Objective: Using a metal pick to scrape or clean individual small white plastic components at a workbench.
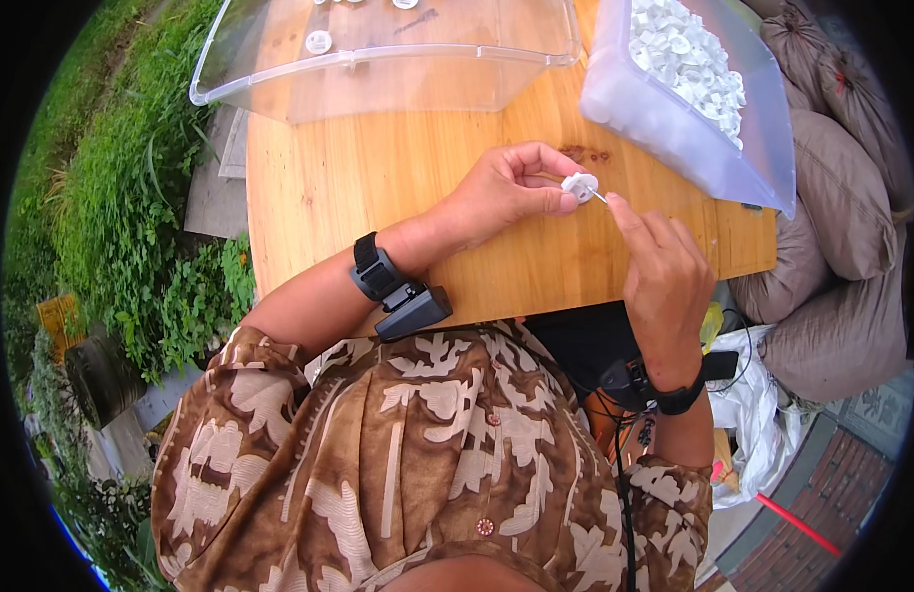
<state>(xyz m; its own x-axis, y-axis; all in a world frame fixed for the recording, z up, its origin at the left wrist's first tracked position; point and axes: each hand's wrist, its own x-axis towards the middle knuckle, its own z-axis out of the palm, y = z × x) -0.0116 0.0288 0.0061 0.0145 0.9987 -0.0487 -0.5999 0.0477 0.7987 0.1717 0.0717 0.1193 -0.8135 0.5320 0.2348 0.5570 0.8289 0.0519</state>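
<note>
Between the thumb and fingers of my left hand [516, 187] is a small round white plastic piece [579, 185], held above the wooden table. My right hand [666, 264] is closed around a thin metal rod [600, 197]; its tip meets the white piece. The rod's other end is hidden inside my fingers, so its kind does not show. Beyond my hands stands a clear plastic bin [408, 84] with several round white pieces in it. To its right, a translucent bin [664, 163] holds a heap of small white plastic parts [686, 69].
The wooden table [378, 168] has a curved left edge. Stuffed brown sacks [832, 197] lean at its right side, with a white plastic bag [758, 414] on the ground below them. Green plants [131, 148] grow on the left. A dark cable [625, 493] runs down my front.
</note>
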